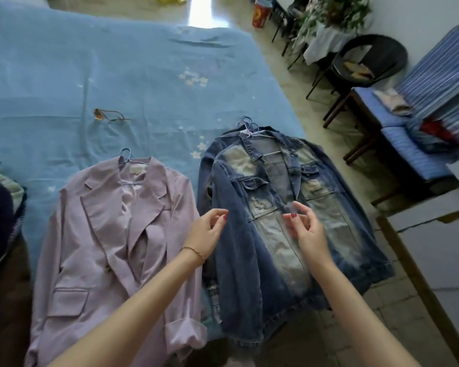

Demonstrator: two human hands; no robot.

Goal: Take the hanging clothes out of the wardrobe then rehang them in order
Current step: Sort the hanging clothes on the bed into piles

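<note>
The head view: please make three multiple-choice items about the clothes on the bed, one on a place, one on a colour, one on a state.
1. Where does the denim jacket lie relative to the blazer?
A. To its right
B. To its left
C. Under it

2. What colour is the blazer?
A. Red
B. Pale lilac
C. Black

3. What are the hands doing?
A. Both grip the blazer
B. Both hover open over the denim jacket
C. Both hold a hanger

Key: 1 A, the jacket lies nearer the right edge of the bed. 2 B, its cloth is light purple. 3 B, the left hand and right hand have loosely curled fingers that clasp nothing.
</note>
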